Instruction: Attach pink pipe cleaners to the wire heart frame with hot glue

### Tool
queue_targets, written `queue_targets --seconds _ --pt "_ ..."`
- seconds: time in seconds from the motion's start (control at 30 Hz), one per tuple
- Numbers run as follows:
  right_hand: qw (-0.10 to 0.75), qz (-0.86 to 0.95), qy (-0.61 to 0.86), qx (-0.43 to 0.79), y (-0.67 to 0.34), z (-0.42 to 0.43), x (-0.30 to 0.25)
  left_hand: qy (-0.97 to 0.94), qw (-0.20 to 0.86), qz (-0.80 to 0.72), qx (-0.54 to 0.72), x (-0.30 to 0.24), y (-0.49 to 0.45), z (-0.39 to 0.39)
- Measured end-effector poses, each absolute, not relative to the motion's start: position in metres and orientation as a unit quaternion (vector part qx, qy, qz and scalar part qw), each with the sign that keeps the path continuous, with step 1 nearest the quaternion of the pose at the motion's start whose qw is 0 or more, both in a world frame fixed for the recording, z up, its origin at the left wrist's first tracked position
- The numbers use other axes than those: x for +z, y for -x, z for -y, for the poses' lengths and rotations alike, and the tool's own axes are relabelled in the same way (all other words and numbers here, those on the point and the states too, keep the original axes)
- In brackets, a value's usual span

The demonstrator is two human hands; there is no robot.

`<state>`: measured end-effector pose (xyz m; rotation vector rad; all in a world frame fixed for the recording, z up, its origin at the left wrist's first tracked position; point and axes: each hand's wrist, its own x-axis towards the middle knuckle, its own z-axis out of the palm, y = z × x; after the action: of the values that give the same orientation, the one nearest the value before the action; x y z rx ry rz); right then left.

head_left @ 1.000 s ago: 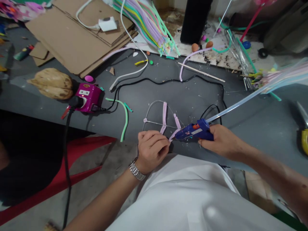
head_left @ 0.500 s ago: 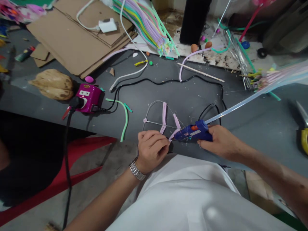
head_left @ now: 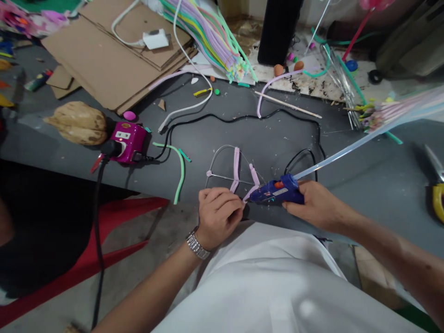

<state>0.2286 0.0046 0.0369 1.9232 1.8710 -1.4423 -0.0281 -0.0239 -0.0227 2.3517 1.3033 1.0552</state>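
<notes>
Shifted slightly left since the earlier view, the glue gun [head_left: 276,192] sits in the right hand [head_left: 314,205], fingers wrapped around it, nozzle at the pink-wrapped wire frame [head_left: 236,166] on the tabletop [head_left: 360,185]. The left hand's [head_left: 218,217] fingers pinch the frame's near end.

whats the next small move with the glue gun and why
Probably squeeze a small bead of glue now: the tip of the blue hot glue gun in the right hand sits at the lilac strip, and the left hand appears to be pinching the strip's end in place beside the wire frame.
</notes>
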Motion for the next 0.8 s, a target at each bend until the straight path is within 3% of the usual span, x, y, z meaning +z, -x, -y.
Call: queue_targets --seconds 0.2,0.3,0.43,0.53,0.6,0.67,0.8 --pt "0.019 -0.604 -0.633 -0.483 -0.232 -0.003 0.037 -0.809 0.126 -0.451 0.356 -0.022 0.028 0.024" --pt "-0.042 -0.566 -0.644 -0.514 -0.244 0.001 0.040 -0.807 0.126 -0.454 0.356 -0.021 0.028 0.024" --pt "-0.287 -0.461 -0.659 -0.520 -0.268 0.013 0.034 -0.804 0.128 -0.461 0.352 -0.020 0.027 0.024" --pt "-0.470 -0.379 -0.676 -0.423 -0.286 0.022 0.017 -0.803 0.134 -0.463 0.350 -0.018 0.027 0.025" --pt "-0.481 -0.379 -0.731 -0.301 -0.295 0.026 0.005 -0.806 0.137 -0.458 0.348 -0.017 0.027 0.025" --pt "-0.423 -0.424 -0.781 -0.179 -0.302 0.028 -0.004 -0.813 0.137 -0.451 0.342 -0.017 0.028 0.024" --pt "-0.365 -0.497 -0.783 -0.075 -0.308 0.031 -0.013 -0.821 0.114 -0.443 0.342 -0.018 0.027 0.023"
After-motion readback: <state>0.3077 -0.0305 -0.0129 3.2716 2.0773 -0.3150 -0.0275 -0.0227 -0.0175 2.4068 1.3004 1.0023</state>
